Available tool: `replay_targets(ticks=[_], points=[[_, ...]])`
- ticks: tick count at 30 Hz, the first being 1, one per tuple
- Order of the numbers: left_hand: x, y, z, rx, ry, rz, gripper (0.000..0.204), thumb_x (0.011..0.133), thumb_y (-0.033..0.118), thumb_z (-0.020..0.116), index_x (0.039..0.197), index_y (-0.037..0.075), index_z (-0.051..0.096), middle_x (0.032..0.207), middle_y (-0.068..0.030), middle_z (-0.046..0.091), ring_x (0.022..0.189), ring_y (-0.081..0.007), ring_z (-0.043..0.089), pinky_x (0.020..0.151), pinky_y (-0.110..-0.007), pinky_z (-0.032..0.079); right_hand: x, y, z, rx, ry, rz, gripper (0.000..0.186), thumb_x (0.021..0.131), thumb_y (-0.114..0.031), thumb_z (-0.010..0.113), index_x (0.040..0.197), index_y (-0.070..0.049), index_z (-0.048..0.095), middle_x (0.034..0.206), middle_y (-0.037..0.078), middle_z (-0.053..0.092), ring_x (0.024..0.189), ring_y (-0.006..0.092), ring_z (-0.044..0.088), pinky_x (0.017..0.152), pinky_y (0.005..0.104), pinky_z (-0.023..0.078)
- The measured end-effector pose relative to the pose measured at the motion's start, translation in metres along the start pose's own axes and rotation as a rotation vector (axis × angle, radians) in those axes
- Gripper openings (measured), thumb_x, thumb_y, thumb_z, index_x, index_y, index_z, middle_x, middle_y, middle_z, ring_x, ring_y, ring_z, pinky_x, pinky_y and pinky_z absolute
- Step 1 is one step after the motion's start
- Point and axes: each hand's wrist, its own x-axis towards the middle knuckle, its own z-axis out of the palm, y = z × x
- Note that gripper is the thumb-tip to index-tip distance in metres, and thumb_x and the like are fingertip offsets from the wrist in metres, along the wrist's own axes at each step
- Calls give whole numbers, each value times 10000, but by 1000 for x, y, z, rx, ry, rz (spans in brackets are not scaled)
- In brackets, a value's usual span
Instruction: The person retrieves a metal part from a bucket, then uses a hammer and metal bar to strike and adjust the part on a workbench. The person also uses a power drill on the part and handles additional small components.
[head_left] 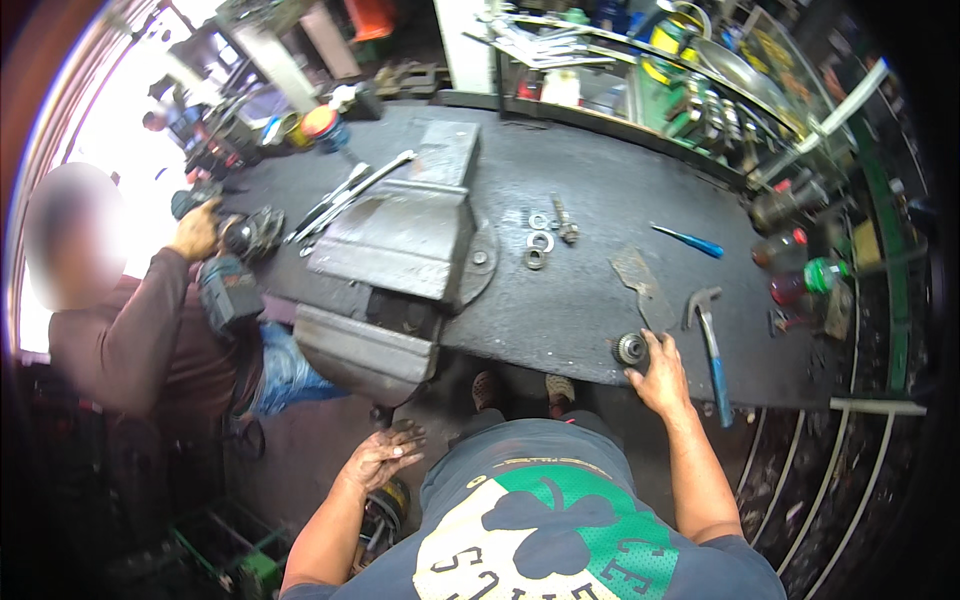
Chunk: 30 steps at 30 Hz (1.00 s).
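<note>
Resting spot: a small round toothed metal part (pixel 630 349), like a gear or bearing, sits at the near edge of the dark workbench (pixel 590 200).
Right hand (pixel 660 372): it lies just beside the part on the right; the fingertips (pixel 640 352) curl against its rim, touching but not closed around it.
Left hand (pixel 385 452): it hangs below bench level, palm up, fingers loosely spread, holding nothing.
Close by: a blue-handled hammer (pixel 710 345) lies just right of the right hand, and a flat scraper blade (pixel 640 280) lies just behind the part.
Middle of the bench: a big grey vise (pixel 400 270) overhangs the near edge, with washers (pixel 538 245) and a bolt (pixel 565 222) beside it.
Further back: a blue screwdriver (pixel 690 240).
Left side: another person's hand (pixel 195 232) grips a power drill (pixel 225 280).
</note>
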Motion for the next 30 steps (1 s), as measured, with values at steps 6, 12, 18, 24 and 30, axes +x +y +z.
replay_targets(ticks=[6, 12, 18, 24, 30], points=[[-9, -45, 36, -140, 48, 260, 929, 893, 60, 831, 1695, -29, 371, 1683, -274, 499, 1546, -439, 533, 1306, -608, 412, 34, 5, 19, -104, -202, -129, 976, 820, -216, 985, 1661, -121, 500, 1547, 257, 585, 1369, 480, 650, 1153, 542, 556], [-8, -91, 82, -388, -76, 589, 920, 862, 54, 805, 1707, 98, 444, 1675, -210, 540, 1528, -396, 554, 1298, -572, 432, 82, 4, 21, -29, -169, -308, 764, 802, -266, 964, 1433, 23, 644, 1249, 259, 747, 1215, 412, 740, 1054, 501, 602], [-25, -119, 97, -431, -85, 747, 878, 891, 87, 766, 1714, 154, 468, 1693, -210, 528, 1534, -391, 550, 1284, -586, 440, 99, -86, -10, 1038, -361, -132, 647, 948, -428, 877, 1393, -39, 616, 1014, 76, 738, 789, 194, 718, 658, 348, 580], [-22, -116, 52, -670, -90, 748, 829, 952, 257, 763, 1721, 181, 464, 1743, -215, 463, 1556, -428, 513, 1297, -595, 414, 69, -217, -78, 1594, -503, -277, 550, 1091, -534, 730, 1428, -106, 655, 1096, 124, 765, 841, 222, 759, 669, 333, 611], [-12, -84, -5, -617, 24, 603, 892, 964, 507, 758, 1725, 171, 437, 1749, -202, 455, 1572, -466, 471, 1325, -635, 349, 33, -315, -96, 1213, -137, -722, 887, 783, -98, 953, 1568, 32, 562, 1284, 124, 740, 1162, 230, 736, 1085, 374, 584]])
